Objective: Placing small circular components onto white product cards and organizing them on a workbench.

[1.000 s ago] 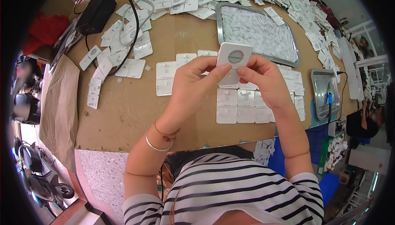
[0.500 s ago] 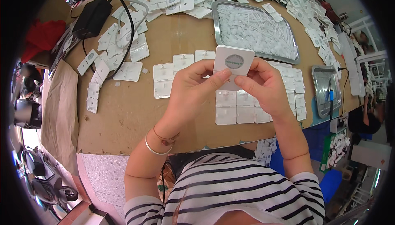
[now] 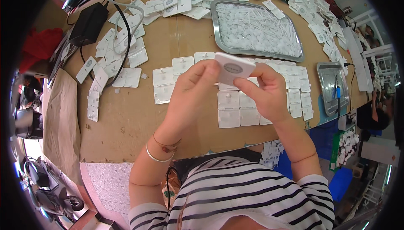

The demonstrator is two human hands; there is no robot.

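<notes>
Both my hands hold one flat white plastic case [image 3: 234, 71] with rounded corners and a grey oval print, above the table. It is tilted, its printed face turned up toward me. My left hand [image 3: 194, 80] pinches its left edge, thumb near the upper left corner. On the other side my right hand [image 3: 266, 92] grips the lower right part, thumb on the face and fingers behind. Beneath and beside the hands, similar white cases [image 3: 229, 105] lie in rows with their inner sides showing; my hands and the held case hide some of them.
Behind the hands stands a metal tray [image 3: 261, 54] of small white plastic sticks. A smaller tray [image 3: 323, 87] at right has a blue-handled tool [image 3: 338, 92] with a cable. Piled white cases [image 3: 189, 0] line the far side; a black power adapter [image 3: 88, 23] and looping cables lie left.
The held case has tilted from nearly upright to a flatter, slanted pose and shifted slightly left. My left thumb has moved from its face to its left edge.
</notes>
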